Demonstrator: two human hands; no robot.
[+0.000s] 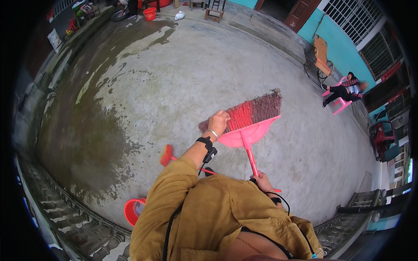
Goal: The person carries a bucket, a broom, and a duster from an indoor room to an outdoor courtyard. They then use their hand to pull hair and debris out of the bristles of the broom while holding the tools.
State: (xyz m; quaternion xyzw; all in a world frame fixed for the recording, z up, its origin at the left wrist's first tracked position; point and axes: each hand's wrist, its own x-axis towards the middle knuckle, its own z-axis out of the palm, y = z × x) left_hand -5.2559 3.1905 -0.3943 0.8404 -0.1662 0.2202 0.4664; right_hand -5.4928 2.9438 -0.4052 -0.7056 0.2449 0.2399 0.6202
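Observation:
A pink push-style broom head [249, 133] with red and dark purple bristles [241, 115] is raised in front of me, bristles facing away. My left hand [219, 123] is at the left part of the bristles, fingertips pinched on some of them. Near my waist, my right hand [264, 181] grips the broom's red handle [251, 160] a short way below the head. A second, smaller broom with red and yellow bristles [167, 155] lies on the concrete to the left, its red handle passing under my body.
A red bucket [131, 212] stands at lower left by a stone balustrade [75, 218]. Wet concrete [85, 143] spreads on the left. Another red bucket [150, 14] is farther off. At right a person [341, 91] sits on a pink chair [342, 106] beside a wicker recliner [321, 55].

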